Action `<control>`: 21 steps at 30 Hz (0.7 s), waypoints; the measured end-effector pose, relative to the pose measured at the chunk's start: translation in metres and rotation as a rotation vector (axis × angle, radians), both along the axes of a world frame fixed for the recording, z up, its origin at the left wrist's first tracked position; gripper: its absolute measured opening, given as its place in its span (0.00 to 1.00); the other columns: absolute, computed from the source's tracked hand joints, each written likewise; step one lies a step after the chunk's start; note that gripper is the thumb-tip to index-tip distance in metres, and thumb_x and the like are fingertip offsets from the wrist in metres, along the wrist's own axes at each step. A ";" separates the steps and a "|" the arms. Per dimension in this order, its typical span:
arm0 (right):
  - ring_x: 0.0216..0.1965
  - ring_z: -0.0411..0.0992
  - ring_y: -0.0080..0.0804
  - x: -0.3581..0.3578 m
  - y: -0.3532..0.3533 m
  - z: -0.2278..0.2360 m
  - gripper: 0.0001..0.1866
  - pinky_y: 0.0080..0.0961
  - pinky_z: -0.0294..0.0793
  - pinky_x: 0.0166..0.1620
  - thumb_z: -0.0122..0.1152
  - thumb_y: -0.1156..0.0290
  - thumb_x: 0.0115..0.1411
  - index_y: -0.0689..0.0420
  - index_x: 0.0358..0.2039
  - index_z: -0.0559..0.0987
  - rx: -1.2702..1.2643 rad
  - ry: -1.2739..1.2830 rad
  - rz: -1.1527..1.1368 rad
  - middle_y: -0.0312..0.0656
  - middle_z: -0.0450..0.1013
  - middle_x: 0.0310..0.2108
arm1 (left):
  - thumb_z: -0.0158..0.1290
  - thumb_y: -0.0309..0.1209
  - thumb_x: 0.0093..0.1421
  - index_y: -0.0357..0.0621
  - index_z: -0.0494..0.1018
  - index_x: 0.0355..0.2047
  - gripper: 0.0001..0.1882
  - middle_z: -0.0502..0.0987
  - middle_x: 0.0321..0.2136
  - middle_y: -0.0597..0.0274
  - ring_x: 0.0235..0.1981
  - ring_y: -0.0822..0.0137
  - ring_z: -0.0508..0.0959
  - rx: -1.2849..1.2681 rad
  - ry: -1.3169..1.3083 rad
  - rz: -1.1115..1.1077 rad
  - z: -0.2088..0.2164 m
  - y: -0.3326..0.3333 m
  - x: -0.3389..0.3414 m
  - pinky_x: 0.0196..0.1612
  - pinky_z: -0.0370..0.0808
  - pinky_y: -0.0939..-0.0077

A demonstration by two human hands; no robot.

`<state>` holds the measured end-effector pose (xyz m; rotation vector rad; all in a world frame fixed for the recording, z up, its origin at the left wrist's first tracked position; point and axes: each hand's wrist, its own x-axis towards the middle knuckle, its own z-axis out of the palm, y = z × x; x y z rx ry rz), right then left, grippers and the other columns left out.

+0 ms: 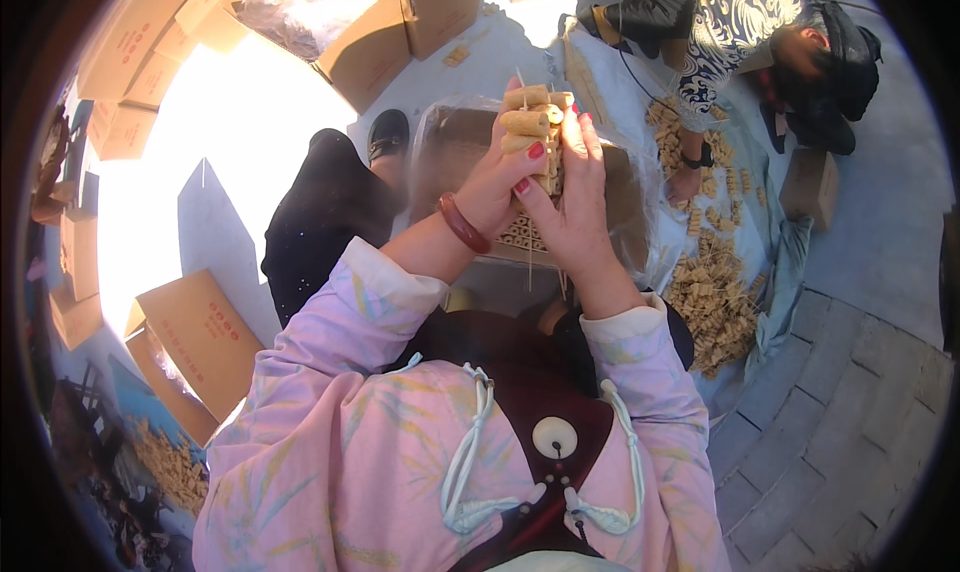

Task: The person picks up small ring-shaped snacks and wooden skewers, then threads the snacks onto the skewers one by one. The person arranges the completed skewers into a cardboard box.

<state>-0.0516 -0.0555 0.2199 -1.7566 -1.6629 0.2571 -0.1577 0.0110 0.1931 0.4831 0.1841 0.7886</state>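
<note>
Between my two hands is a bundle of skewered tan rolls, with thin sticks poking out above and below. My left hand, a reddish-brown bangle at its wrist, wraps the bundle's left side with the thumb across the front. Pressed along the right side is my right hand, its fingers pointing away from me and its thumb close to the left one. Under them stands an open cardboard box lined with clear plastic. Rows of hollow-ended rolls show inside it; my hands hide part of them.
At the right, a heap of skewered rolls lies on a pale sheet; a co-worker's hand reaches beside more of them. Cardboard boxes stand at the far left, including an open one. Another box is left of my knee.
</note>
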 end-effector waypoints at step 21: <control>0.68 0.49 0.55 -0.018 -0.027 0.020 0.56 0.42 0.51 0.67 0.74 0.68 0.41 0.64 0.67 0.51 0.102 0.366 -0.286 0.62 0.50 0.64 | 0.40 0.44 0.70 0.40 0.61 0.62 0.26 0.68 0.59 0.53 0.59 0.59 0.70 -0.241 -0.144 -0.174 0.010 -0.020 0.005 0.64 0.65 0.62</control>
